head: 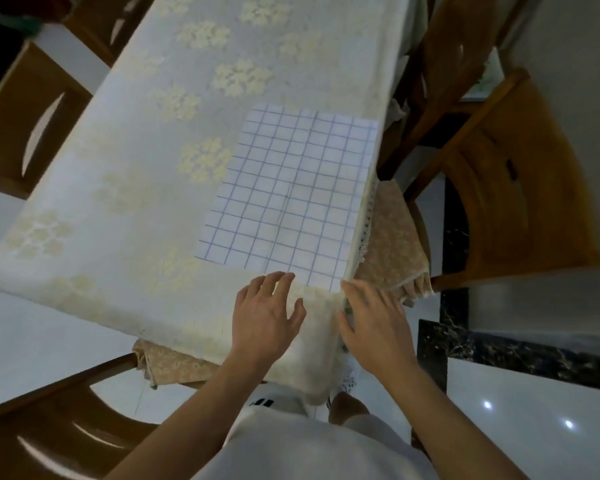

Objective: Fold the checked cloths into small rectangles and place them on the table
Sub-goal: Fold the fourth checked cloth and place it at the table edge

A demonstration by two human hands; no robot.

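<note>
checked cloth (pixel 291 192) is laid flat right of centre on the counter (pixel 136 150); left hand (pixel 264 317) and right hand (pixel 374 323) are held empty, fingers spread, below it.

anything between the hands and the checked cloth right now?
Nothing visible. The checked cloth lies spread flat on the table. The left hand and right hand are both open, with their fingertips right at its near edge. Whether they touch it yet is unclear.

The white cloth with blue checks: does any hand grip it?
No, the checked cloth lies flat; left hand and right hand are open beside its edge.
</note>
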